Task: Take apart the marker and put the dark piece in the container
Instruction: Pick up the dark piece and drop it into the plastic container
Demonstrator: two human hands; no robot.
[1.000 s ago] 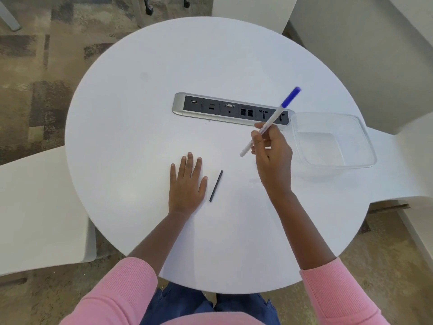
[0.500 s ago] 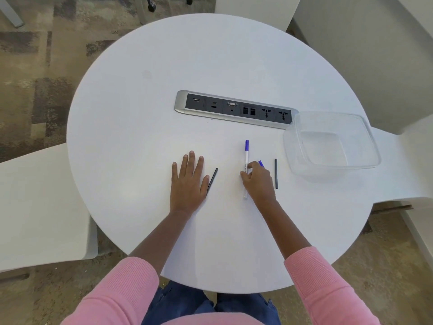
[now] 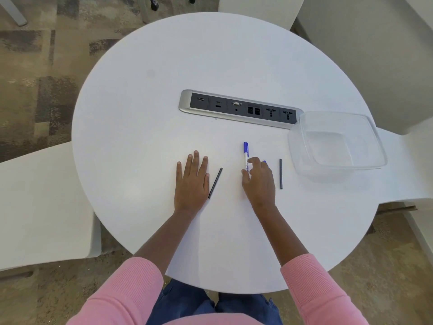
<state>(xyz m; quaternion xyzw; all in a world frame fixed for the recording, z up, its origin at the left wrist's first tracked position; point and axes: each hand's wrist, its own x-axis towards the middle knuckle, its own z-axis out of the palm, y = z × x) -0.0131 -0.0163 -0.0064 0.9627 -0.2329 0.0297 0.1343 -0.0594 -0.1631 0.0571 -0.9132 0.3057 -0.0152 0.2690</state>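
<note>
While right hand (image 3: 259,181) rests over white marker barrel with blue cap (image 3: 245,156) at frame centre, fingers curled loosely on it, firm hold not confirmed. Left hand (image 3: 191,181) flat, released, on round white table (image 3: 140,137). Thin dark rod (image 3: 280,174) right of centre, near clear plastic container (image 3: 337,160), which holds nothing. Second dark rod (image 3: 215,182) just beside left thumb. Advice: pinch rod mid-length, lift level, drop over container rim.

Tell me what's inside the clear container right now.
Nothing shows inside the clear container; only its bare bottom is visible through the plastic. Both dark pieces lie on the table: one beside the container, one by the left hand.
</note>
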